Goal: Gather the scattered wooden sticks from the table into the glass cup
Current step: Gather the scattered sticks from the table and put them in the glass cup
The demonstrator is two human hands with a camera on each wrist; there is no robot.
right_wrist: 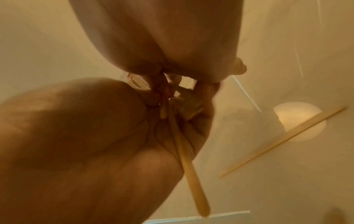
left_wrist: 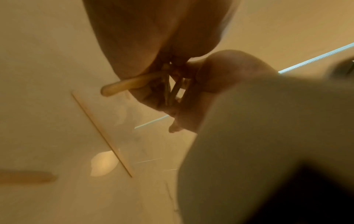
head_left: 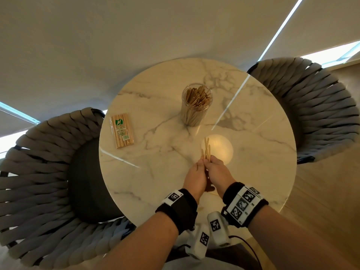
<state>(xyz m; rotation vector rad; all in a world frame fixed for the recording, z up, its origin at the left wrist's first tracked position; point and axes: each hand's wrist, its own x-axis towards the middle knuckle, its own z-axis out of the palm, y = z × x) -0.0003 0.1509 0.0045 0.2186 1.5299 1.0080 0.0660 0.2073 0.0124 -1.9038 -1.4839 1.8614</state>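
Note:
A glass cup (head_left: 196,104) packed with wooden sticks stands at the far middle of the round marble table (head_left: 253,152). Nearer to me, my left hand (head_left: 195,178) and right hand (head_left: 217,172) are pressed together around a small bundle of wooden sticks (head_left: 206,150) whose tips point toward the cup. In the wrist views the left hand (left_wrist: 153,37) and the right hand (right_wrist: 162,37) both curl their fingers on the held sticks (right_wrist: 184,159). One loose stick (left_wrist: 101,134) lies flat on the table under the hands, and it shows again as the loose stick (right_wrist: 283,141).
A sealed packet of sticks (head_left: 121,130) lies near the table's left edge. Woven grey chairs stand at the left (head_left: 39,162) and the far right (head_left: 321,106). A blurred stick end (left_wrist: 26,177) shows at the left of the left wrist view.

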